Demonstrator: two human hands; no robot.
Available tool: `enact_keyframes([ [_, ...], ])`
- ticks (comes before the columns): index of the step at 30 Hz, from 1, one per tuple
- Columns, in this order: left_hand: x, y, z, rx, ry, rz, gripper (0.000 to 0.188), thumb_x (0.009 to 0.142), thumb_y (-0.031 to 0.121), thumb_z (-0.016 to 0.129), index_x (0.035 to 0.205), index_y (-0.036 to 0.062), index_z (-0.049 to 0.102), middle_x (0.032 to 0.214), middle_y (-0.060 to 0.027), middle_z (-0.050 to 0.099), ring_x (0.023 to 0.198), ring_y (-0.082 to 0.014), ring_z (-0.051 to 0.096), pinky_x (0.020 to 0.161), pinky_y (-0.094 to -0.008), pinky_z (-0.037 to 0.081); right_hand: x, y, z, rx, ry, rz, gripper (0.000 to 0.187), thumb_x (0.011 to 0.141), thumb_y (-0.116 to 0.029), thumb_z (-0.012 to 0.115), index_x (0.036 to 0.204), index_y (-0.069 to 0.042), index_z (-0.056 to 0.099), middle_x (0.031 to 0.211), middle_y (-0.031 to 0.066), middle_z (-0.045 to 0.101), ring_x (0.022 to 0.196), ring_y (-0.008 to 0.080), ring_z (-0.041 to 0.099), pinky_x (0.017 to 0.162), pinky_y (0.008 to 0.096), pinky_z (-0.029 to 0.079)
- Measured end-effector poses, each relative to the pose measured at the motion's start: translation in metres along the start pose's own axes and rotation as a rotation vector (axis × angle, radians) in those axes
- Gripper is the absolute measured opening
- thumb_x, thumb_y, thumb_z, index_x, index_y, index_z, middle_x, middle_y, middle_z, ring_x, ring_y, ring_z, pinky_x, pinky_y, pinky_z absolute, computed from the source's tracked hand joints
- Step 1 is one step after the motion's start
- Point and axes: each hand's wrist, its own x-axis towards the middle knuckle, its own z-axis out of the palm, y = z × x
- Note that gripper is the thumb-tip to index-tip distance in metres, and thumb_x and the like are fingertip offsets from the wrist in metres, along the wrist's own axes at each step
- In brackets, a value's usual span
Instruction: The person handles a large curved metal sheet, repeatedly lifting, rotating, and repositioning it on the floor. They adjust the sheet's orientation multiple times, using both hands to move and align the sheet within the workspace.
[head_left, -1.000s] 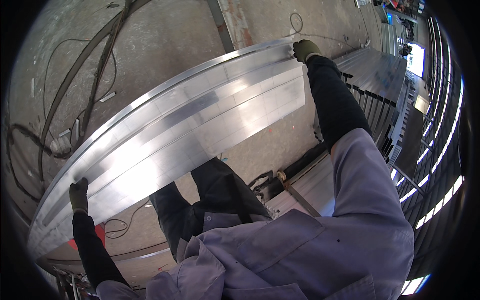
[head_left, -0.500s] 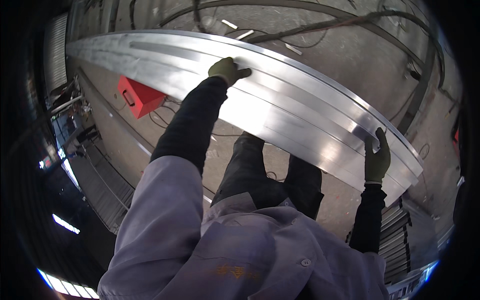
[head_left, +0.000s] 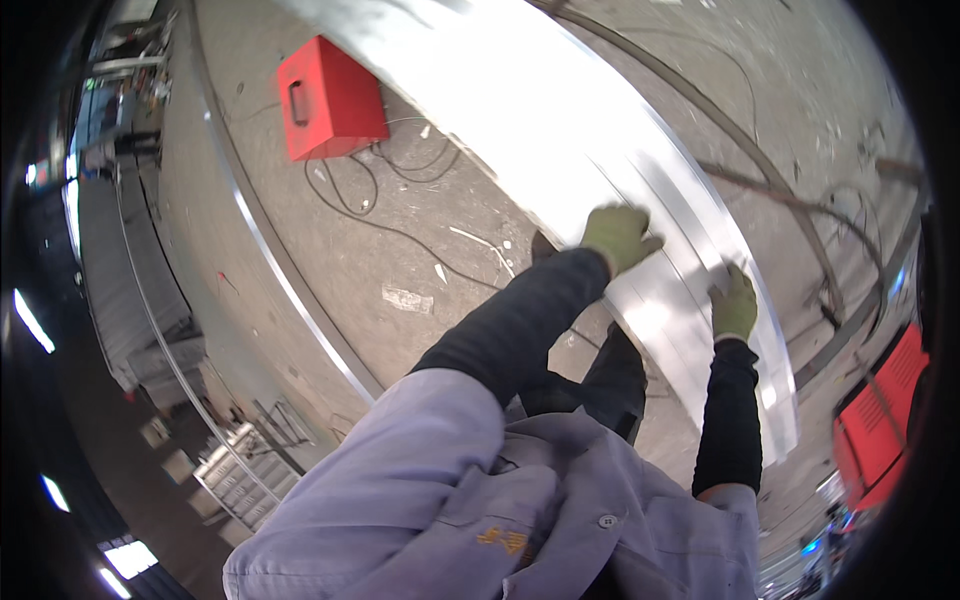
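Note:
A long, shiny, ribbed metal panel (head_left: pixel 560 130) stretches in front of me from the upper left down to the right, looking curved through the lens. My left hand (head_left: pixel 615 240), in an olive-green glove, rests on its near part with the thumb held apart from the fingers. Further right, my right hand (head_left: pixel 735 305), gloved alike, touches the ribbed surface near the far edge, its thumb and fingers spread. Neither hand wraps around anything visible. Glare washes out much of the panel's upper part.
A red metal box (head_left: pixel 335 100) with a dark handle sits on the concrete floor left of the panel. Dark cables (head_left: pixel 420 232) trail from it. Hoses (head_left: pixel 690 90) lie beyond the panel. More red equipment (head_left: pixel 880 420) stands at right; a grey drawer unit (head_left: pixel 245 475) is lower left.
My view has swung to the right, so the red box and panel appear turned. My left hand has come closer to my right hand along the panel. Both still touch it.

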Motion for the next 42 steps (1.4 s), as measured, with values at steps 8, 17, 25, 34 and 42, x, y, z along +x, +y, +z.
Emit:
enact_keyframes([
  [8, -0.280, -0.333, -0.072, 0.162, -0.122, -0.767, 0.050, 0.094, 0.049, 0.064, 0.114, 0.0048, 0.077, 0.113, -0.0228, 0.077, 0.109, -0.0414, 0.073, 0.095, -0.0523, 0.056, -0.013, -0.054, -0.018, -0.088, -0.115, -0.002, 0.060, 0.086, -0.027, 0.083, 0.140, -0.006, 0.067, 0.128, 0.0201, 0.072, 0.117, 0.0404, 0.069, 0.100, 0.0494, 0.056],
  [17, -0.519, -0.440, -0.054, -0.144, 0.139, -1.130, 0.063, 0.092, 0.058, 0.066, 0.109, -0.0013, 0.079, 0.115, -0.0281, 0.076, 0.115, -0.0441, 0.071, 0.102, -0.0513, 0.054, -0.051, -0.228, -0.009, -0.008, -0.193, -0.060, 0.058, 0.081, -0.030, 0.084, 0.134, -0.010, 0.070, 0.116, 0.0210, 0.074, 0.110, 0.0409, 0.072, 0.094, 0.0497, 0.058],
  [25, -0.411, -0.428, -0.071, -0.489, 0.348, -0.962, 0.058, 0.090, 0.056, 0.070, 0.106, 0.0000, 0.080, 0.108, -0.0236, 0.079, 0.107, -0.0398, 0.074, 0.096, -0.0472, 0.056, -0.066, -0.359, -0.022, -0.092, -0.243, -0.096, 0.048, 0.082, -0.039, 0.082, 0.117, -0.008, 0.070, 0.110, 0.0198, 0.074, 0.101, 0.0417, 0.073, 0.088, 0.0515, 0.059],
  [34, -0.284, -0.527, -0.314, -0.461, 0.388, -0.572, 0.053, 0.096, 0.047, 0.077, 0.107, -0.0046, 0.077, 0.088, -0.0106, 0.076, 0.082, -0.0191, 0.068, 0.077, -0.0360, 0.054, -0.017, -0.520, -0.018, -0.084, -0.067, 0.003, 0.043, 0.090, -0.040, 0.075, 0.119, -0.009, 0.068, 0.111, 0.0183, 0.073, 0.103, 0.0409, 0.073, 0.086, 0.0520, 0.059],
  [42, -0.074, -0.436, -0.465, -0.847, 0.201, -0.331, 0.080, 0.095, 0.065, 0.072, 0.136, -0.0035, 0.063, 0.119, -0.0137, 0.072, 0.103, -0.0243, 0.068, 0.087, -0.0363, 0.053, 0.040, -0.622, -0.032, 0.051, 0.100, -0.086, 0.037, 0.088, -0.027, 0.073, 0.119, -0.007, 0.068, 0.111, 0.0146, 0.071, 0.104, 0.0355, 0.070, 0.086, 0.0488, 0.058],
])
